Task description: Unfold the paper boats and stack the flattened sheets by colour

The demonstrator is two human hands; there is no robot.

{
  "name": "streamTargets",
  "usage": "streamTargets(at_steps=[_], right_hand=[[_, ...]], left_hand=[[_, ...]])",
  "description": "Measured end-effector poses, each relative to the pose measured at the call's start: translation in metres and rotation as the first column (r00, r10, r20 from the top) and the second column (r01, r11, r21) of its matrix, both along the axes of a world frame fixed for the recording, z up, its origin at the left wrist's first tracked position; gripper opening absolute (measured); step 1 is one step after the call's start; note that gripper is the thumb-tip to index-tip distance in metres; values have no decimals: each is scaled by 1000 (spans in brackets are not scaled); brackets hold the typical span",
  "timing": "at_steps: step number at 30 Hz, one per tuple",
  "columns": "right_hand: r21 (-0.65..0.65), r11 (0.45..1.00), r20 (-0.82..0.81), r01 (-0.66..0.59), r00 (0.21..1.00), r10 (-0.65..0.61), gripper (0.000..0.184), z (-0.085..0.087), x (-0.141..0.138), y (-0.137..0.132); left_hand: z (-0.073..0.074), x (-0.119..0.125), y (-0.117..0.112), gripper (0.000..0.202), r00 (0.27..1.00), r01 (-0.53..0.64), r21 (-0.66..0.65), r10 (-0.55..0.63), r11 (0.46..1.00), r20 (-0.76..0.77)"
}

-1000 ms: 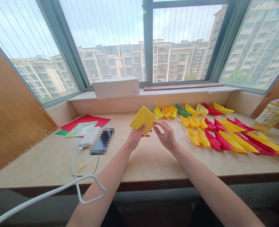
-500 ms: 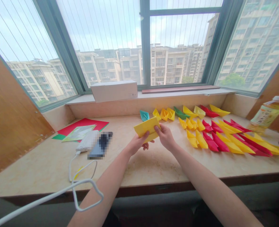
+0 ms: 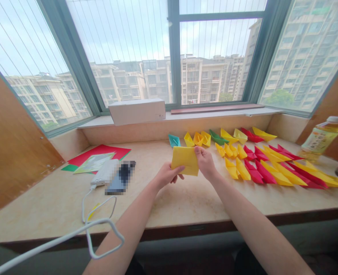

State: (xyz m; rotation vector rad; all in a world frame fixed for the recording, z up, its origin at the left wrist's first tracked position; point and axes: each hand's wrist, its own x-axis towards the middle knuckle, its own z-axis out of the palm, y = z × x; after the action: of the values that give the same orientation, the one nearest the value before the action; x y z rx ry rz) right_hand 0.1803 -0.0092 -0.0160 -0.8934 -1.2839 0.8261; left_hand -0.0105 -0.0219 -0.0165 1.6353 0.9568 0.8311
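Observation:
A folded piece of yellow paper (image 3: 185, 160) is held up above the table, roughly square to my view. My left hand (image 3: 169, 174) pinches its lower left side, thumb in front and fingers behind. At the upper right corner, my right hand (image 3: 205, 162) grips the paper between thumb and fingers; some of those fingers are hidden behind it. Just beyond the paper stand a blue paper boat (image 3: 174, 140) and several yellow ones (image 3: 198, 139). Rows of folded paper boats in yellow and red (image 3: 255, 171) lie to the right of my right hand.
Left on the tabletop (image 3: 146, 206) are red paper (image 3: 103, 152), a white power bank (image 3: 105, 172) with a white cable (image 3: 57, 238), and a phone (image 3: 120, 177). A white box (image 3: 137, 112) sits on the sill. A drink bottle (image 3: 320, 137) stands far right.
The yellow paper has turned from a tilt to nearly upright and shifted slightly right. Both hands have kept hold of it, and the left thumb now lies lower on it.

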Motion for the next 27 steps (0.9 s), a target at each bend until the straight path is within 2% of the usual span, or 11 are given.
streamTargets(at_steps=[4,9,12,15,19,24,27], right_hand=[[-70,992,-14,-107,994,106,55,0,1,3],[-48,997,-28,-52,998,51,56,3,1,0],[-77,984,-85,-163,984,156,60,4,0,-1],[-156,949,-64,-274,962,267,65,1,-2,-2],[-150,967,46,-208,975,217,64,-3,-4,-1],[-121,975,49,-188,980,195,62,-5,-5,-1],[-124,980,158,-155,972,174,62,-6,-5,-1]], left_hand=[[4,-4,2,46,995,-63,13,62,998,76],[7,-4,-1,46,995,-11,-52,16,999,99],[8,-5,-2,46,992,19,-83,-8,996,130],[7,-6,1,45,989,-47,-43,52,998,140],[6,-6,3,45,987,-90,-34,94,995,133],[4,-6,2,47,976,-55,-49,64,997,208],[4,-7,3,48,975,-102,-28,106,994,194]])
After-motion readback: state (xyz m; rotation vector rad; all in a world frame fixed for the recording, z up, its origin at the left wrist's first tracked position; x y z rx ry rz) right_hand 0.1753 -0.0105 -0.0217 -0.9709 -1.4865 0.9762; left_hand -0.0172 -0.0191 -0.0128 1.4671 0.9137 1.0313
